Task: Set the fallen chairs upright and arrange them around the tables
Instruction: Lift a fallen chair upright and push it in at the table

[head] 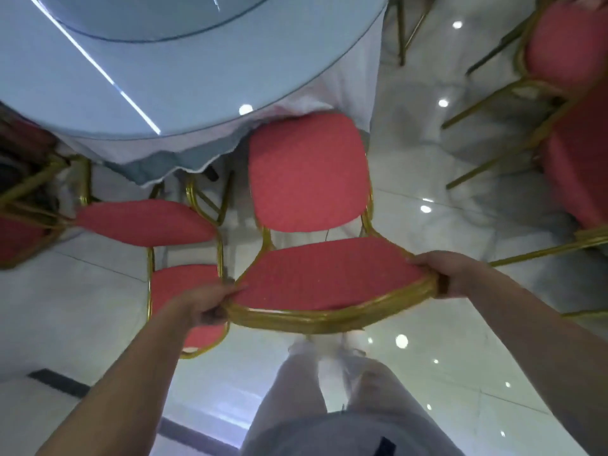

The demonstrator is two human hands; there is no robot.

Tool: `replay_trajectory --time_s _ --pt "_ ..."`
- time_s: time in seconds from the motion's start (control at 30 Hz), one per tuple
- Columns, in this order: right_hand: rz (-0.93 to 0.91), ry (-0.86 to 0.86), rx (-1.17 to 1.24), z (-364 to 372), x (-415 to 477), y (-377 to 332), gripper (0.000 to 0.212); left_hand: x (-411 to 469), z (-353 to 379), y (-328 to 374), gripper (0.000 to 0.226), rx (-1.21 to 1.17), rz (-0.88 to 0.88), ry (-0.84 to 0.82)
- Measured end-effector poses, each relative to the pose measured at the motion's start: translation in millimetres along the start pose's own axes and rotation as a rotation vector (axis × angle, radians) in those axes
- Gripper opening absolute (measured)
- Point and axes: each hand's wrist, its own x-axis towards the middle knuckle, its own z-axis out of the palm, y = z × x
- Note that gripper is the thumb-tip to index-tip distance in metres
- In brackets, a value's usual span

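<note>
An upright chair [307, 172] with red cushions and a gold metal frame stands in front of me, its seat at the edge of the round table [171, 77]. My left hand [205, 304] grips the left end of its backrest top. My right hand [442, 273] grips the right end. A second red chair [148, 222] lies fallen on the floor to the left, beside the table skirt. More red chairs [566, 103] lie tipped at the right edge.
The table has a glass top and a white cloth hanging down. Another chair [19, 225] lies at the far left. The floor is glossy white tile [427, 373]. My legs and shoes are below the held chair.
</note>
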Motion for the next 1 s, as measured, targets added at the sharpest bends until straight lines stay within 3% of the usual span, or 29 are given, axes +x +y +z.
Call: replay_trajectory --time_s 0.1,0.2,0.3,0.47,0.6,0.7,0.83,1.0 --pt "-0.139 0.009 0.139 -24.7 -42.8 -49.3 0.013 -33.5 -1.8 45.5 0.028 -0.098 0.160 0.015" --pt "-0.276 -0.063 0.183 -26.8 -75.3 -77.2 0.033 -51.1 17.7 64.5 0.043 -0.093 0.177 -0.006" --pt "-0.377 0.037 0.106 -19.4 -81.4 -62.4 0.037 -50.5 48.0 54.2 0.057 0.027 0.165 0.047" --pt "-0.520 0.149 0.205 -19.4 -76.0 -36.6 0.064 -37.8 73.9 33.5 0.049 -0.117 0.254 0.122" --pt "-0.636 0.472 -0.015 -10.8 -87.1 -46.3 0.056 -36.6 71.9 28.0 0.052 -0.178 0.267 0.130" --pt "-0.853 0.551 -0.345 12.3 -112.1 -56.8 0.046 -39.9 70.3 20.9 0.048 -0.231 0.270 0.126" --pt "-1.143 0.307 -0.503 60.6 -142.8 -70.4 0.034 -47.3 70.5 -4.5 0.043 -0.366 0.300 0.222" --pt "-1.189 -0.132 -0.518 136.9 -158.6 -74.8 0.023 -70.1 55.9 -55.9 0.034 -0.424 0.272 0.326"
